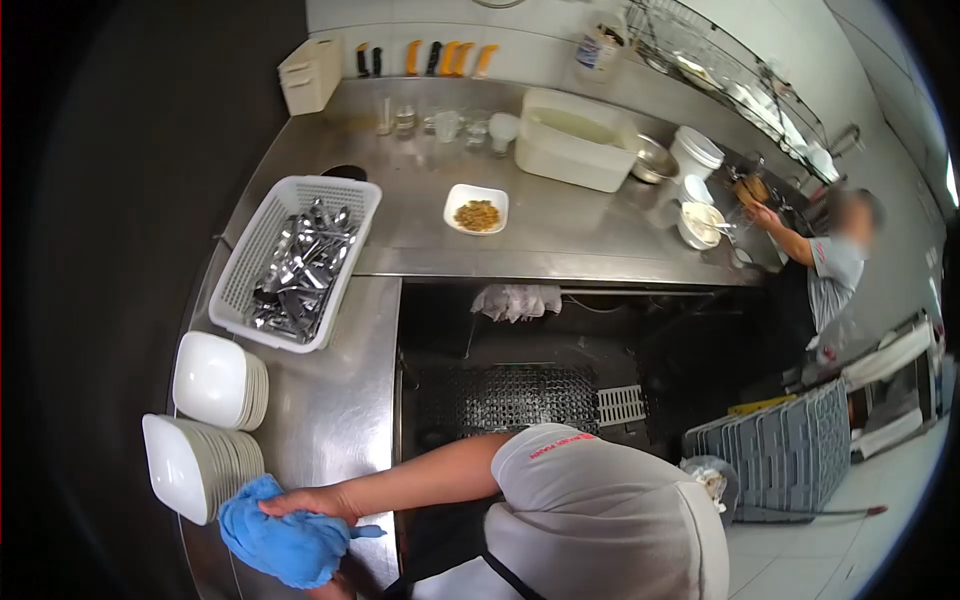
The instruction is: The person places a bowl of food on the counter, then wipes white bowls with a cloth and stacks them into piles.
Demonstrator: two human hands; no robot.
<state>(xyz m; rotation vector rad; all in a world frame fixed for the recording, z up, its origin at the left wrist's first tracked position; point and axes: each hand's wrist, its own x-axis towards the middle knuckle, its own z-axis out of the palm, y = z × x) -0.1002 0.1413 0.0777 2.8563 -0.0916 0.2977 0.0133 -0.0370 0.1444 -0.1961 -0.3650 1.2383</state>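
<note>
Reaching in over the steel counter (345, 400), my right hand (312, 503) grips a bunched blue cloth (280, 540). The cloth lies against the front of a stack of white square bowls (180, 465). Of my left hand (335, 588), only a small part shows at the bottom edge, close under the cloth; its fingers are hidden. Whether anything is wrapped inside the cloth cannot be seen. A second stack of white bowls (210, 380) stands just beyond. Past it sits a white perforated basket (230, 270) heaped with metal cutlery (305, 265).
A white bowl of brown food (477, 213) stands on the back counter, near several cups (447, 125) and a large white tub (575, 150). Knives (435, 58) hang on the wall. At right, a co-worker (840, 260) handles something brown. Grey crates (770, 450) are stacked behind me.
</note>
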